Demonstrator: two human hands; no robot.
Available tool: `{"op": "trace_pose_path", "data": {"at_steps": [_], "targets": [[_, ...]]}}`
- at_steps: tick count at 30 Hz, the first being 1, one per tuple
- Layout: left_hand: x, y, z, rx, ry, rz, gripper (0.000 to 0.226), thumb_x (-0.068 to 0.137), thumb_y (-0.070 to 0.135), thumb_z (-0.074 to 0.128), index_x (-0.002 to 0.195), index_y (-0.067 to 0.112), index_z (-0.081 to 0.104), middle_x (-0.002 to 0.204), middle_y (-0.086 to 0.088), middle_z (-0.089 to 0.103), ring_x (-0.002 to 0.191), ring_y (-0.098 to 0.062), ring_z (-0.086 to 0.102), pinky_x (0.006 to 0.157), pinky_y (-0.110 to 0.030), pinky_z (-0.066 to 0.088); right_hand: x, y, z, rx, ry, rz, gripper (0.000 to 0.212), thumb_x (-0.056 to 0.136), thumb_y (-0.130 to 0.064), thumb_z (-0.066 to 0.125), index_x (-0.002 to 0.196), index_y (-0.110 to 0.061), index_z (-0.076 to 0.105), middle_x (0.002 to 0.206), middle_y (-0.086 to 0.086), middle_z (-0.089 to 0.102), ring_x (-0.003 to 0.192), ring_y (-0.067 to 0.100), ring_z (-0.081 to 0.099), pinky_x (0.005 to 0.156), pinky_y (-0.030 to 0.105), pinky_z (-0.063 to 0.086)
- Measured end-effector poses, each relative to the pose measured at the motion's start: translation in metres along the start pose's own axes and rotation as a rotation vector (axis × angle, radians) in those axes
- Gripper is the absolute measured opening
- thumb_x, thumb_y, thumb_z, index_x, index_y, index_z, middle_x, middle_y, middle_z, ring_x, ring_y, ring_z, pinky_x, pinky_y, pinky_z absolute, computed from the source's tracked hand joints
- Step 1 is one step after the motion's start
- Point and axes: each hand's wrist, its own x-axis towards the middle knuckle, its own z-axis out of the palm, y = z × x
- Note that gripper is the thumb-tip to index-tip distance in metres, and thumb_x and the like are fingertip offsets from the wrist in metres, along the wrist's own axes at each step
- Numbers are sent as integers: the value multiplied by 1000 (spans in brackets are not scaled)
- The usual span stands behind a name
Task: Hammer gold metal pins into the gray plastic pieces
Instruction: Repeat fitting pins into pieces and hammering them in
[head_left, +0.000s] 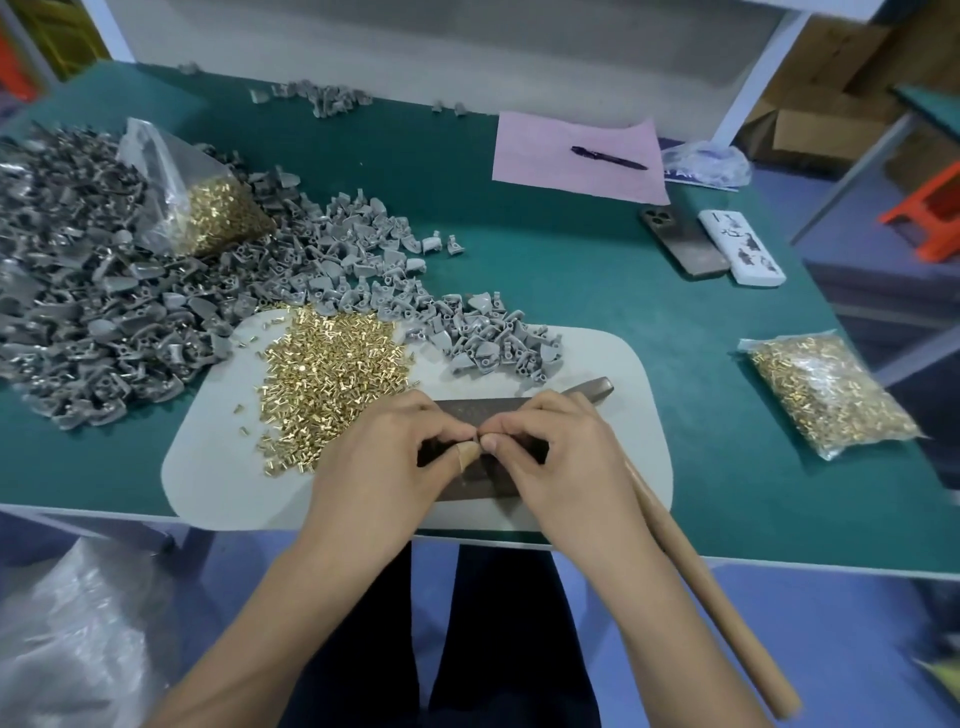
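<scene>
Your left hand (384, 457) and right hand (545, 447) meet fingertip to fingertip over the dark metal block (483, 415) on the white mat (613, 364), fingers curled and pinching something too small to identify, with loose gold pins (332, 374) and gray plastic pieces (130, 312) heaped just left and the hammer (701, 587) lying under your right wrist.

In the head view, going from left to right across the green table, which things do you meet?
Big heap of gray plastic pieces → loose pile of gold metal pins → dark pen on pink paper sheet → dark phone → white box → sealed clear bag of gold pins.
</scene>
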Motion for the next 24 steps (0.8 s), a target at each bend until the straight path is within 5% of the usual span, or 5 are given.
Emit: {"op": "trace_pose_path", "data": {"at_steps": [13, 24], "targets": [[-1, -1, 0, 12, 65, 24, 19, 82, 62, 68, 94, 50, 75, 84, 23, 61, 90, -1, 53, 69, -32, 50, 3, 4, -4, -38, -27, -7, 13, 88, -29, 78, 88, -41, 80, 76, -18, 62, 87, 8, 51, 80, 29, 44], [-1, -2, 1, 29, 55, 37, 12, 84, 56, 70, 94, 50, 74, 86, 24, 61, 91, 0, 51, 69, -31, 49, 7, -7, -11, -221, -59, 37, 8, 90, -39, 72, 88, -46, 77, 83, -17, 63, 93, 9, 47, 69, 31, 43]]}}
